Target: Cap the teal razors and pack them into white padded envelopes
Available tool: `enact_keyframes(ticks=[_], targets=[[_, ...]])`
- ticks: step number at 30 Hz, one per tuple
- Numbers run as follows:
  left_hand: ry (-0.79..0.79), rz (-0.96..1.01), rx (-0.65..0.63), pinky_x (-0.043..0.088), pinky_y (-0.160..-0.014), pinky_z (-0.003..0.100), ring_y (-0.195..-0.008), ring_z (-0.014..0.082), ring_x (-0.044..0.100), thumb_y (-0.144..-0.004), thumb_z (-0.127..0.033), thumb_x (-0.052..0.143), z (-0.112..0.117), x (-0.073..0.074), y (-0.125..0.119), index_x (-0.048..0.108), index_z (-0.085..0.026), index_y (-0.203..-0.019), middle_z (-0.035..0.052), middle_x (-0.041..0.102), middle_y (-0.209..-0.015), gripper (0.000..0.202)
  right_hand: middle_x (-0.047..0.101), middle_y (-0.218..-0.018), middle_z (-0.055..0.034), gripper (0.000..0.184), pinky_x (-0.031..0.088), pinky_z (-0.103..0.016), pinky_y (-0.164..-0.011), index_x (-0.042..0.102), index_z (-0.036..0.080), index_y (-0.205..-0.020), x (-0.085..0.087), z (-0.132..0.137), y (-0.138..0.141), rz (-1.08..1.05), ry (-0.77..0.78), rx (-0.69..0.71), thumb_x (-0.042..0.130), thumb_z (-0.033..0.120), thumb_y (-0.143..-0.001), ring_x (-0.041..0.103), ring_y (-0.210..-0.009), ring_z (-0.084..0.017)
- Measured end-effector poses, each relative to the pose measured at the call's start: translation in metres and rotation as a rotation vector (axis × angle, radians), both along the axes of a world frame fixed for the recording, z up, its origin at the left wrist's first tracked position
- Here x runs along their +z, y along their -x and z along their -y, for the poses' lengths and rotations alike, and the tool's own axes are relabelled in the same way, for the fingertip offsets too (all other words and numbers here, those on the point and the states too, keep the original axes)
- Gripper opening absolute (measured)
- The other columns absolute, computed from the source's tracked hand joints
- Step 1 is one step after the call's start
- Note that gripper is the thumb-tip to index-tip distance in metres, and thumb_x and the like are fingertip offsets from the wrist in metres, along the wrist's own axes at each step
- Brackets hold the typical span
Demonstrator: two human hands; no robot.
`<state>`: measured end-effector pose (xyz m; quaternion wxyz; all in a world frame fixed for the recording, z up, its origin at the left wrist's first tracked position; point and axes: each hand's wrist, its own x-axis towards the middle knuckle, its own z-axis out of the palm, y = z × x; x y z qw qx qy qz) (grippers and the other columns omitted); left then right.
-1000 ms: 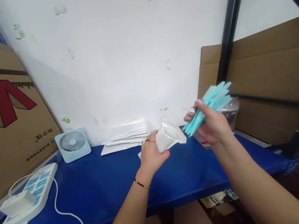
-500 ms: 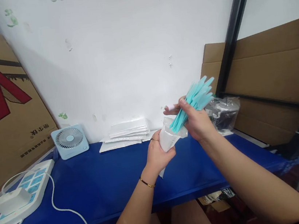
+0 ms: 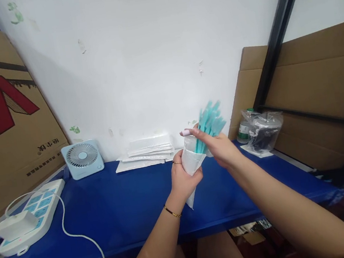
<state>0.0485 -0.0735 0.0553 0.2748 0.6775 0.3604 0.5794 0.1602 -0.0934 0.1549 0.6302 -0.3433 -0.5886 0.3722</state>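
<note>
teal sticks: a loose bunch of slim teal sticks (image 3: 210,119), held above the table, tips fanned upward and slightly blurred, lower ends inside the mouth of a white bag.
white bag: the small white bag (image 3: 192,162) is tilted, mouth up toward the right; its tail hangs below the left hand.
left hand grip: the left hand (image 3: 183,178) is wrapped round the bag's middle.
right hand grip: the right hand (image 3: 223,149) is curled round the sticks, one finger stretched left over the bag's mouth.
step in hand: apparently, feeding the sticks into the bag.
next move calls for: likely a steady bag, its mouth kept wide, and the sticks bunched tightly.
table behind: on the blue table (image 3: 121,203), a pile of flat white packets (image 3: 149,149) lies against the wall.
table left: a pale blue fan (image 3: 82,157) and a power strip (image 3: 45,209).
table right: a clear plastic bag (image 3: 263,132) beside a bottle (image 3: 242,130).
</note>
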Motion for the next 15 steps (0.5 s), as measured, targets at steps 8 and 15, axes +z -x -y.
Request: enact_keyframes(ticks=[8,15], targets=[[0.009,0.046,0.027,0.042,-0.089,0.037,-0.103,0.0234,0.054,-0.063,-0.024,0.068,-0.0016,-0.0047,0.0020,0.043,-0.022,-0.118,0.0069,0.056,-0.114,0.060,0.064,-0.090,-0.0029,0.031,0.046,-0.030,-0.073,0.060,0.019,-0.091,-0.0039,-0.0044,-0.0051,0.286,0.144,0.167,0.070,0.039,-0.070,0.059,-0.083,-0.018],[0.019,0.025,0.044,0.039,-0.094,0.039,-0.110,0.0248,0.050,-0.064,-0.025,0.070,-0.0036,-0.0075,0.0083,0.038,-0.022,-0.124,0.0083,0.052,-0.122,0.068,0.058,-0.110,-0.0054,0.039,0.046,-0.028,-0.075,0.055,0.023,-0.108,0.0018,-0.0023,-0.0082,0.310,0.061,0.093,0.065,0.042,-0.075,0.056,-0.093,-0.018]])
